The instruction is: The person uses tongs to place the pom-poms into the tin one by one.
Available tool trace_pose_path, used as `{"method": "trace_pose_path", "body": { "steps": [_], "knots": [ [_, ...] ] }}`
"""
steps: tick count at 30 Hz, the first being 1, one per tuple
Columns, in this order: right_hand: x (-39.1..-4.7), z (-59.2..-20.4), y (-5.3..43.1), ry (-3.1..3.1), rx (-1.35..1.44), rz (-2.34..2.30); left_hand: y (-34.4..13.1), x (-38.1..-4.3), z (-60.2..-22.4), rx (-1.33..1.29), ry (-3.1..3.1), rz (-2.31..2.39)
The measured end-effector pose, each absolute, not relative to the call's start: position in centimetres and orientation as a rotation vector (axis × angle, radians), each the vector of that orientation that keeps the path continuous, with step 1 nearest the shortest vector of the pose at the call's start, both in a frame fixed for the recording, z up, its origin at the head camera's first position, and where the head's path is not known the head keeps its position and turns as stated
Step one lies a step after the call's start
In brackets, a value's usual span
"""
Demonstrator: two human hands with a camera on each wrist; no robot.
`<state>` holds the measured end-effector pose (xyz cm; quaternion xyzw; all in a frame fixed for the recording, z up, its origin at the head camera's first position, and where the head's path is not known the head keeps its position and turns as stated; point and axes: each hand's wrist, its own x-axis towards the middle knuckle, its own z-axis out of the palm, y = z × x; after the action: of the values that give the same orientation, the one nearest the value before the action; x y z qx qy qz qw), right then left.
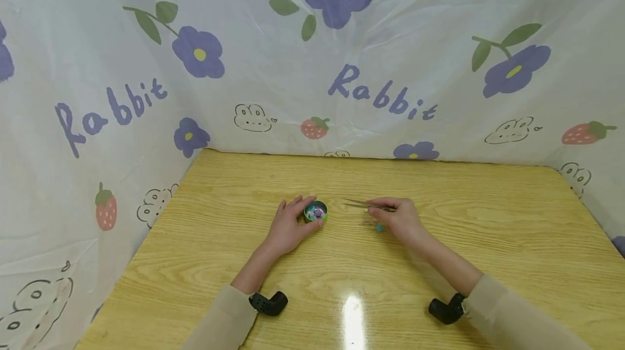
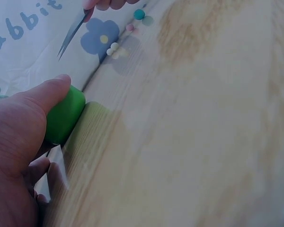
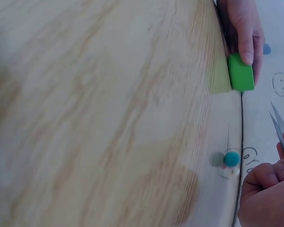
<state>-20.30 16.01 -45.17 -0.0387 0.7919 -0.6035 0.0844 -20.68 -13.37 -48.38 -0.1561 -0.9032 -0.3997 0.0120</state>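
A small round green container (image 1: 326,214) stands on the table with purple, teal and pale little balls inside. My left hand (image 1: 287,229) holds it between thumb and fingers; its green wall (image 2: 66,116) shows under the thumb in the left wrist view. To the right, my right hand (image 1: 404,222) grips metal tweezers (image 1: 357,203) above the table. Their tips point left toward the container and stand slightly apart, with nothing visible between them. Below the right hand lies a teal ball (image 3: 232,159). A pink ball (image 2: 129,28) and some cream balls (image 2: 113,48) lie near it.
The wood-grain table (image 1: 342,263) ends against a white sheet (image 1: 273,68) printed with flowers and strawberries, which hangs behind and at the sides. Black wrist devices (image 1: 269,304) sit on both forearms.
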Motion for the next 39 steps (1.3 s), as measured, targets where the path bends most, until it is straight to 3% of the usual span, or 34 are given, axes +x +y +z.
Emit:
{"method": "trace_pose_path", "body": {
  "steps": [39],
  "knots": [
    [-21.1, -46.4, 20.7, 2.577, 0.023, -1.619, -13.3, -20.4, -47.9, -0.494, -2.799, -1.267]
  ]
}}
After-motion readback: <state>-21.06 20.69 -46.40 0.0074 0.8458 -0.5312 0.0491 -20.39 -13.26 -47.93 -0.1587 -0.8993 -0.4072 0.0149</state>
